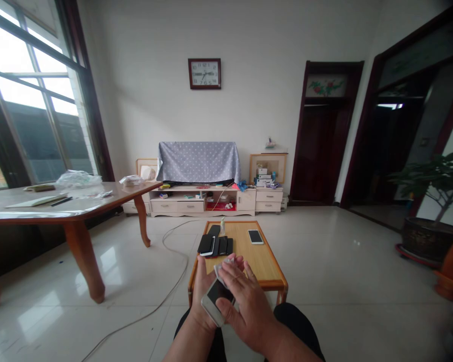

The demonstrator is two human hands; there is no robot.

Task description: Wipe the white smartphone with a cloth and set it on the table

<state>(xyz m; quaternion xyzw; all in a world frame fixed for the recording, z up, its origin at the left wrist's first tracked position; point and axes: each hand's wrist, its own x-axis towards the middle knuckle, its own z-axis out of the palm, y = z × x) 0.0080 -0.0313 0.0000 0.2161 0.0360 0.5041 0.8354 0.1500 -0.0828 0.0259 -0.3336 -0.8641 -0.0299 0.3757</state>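
A phone with a dark screen and pale border (pixel 213 303) lies tilted in my left hand (pixel 201 294), whose fingers support it from beneath. Over the phone's upper part, my right hand (pixel 245 300) presses a white cloth or tissue (pixel 218 271) with its fingers, its thumb resting across the screen. Beyond my hands, on the small wooden table (pixel 264 266), are dark phone cases (pixel 223 246), a phone beside them (pixel 208 247), a small pump bottle (pixel 222 227) and a white phone (pixel 255 237) lying at the right.
A larger table (pixel 71 206) with plastic bags (pixel 77 179) stands at the left. A cable (pixel 154 309) runs along the floor. Against the wall is a low cabinet (pixel 177 205) beside a cloth-covered object (pixel 199 161). A potted plant (pixel 432 236) stands at the right.
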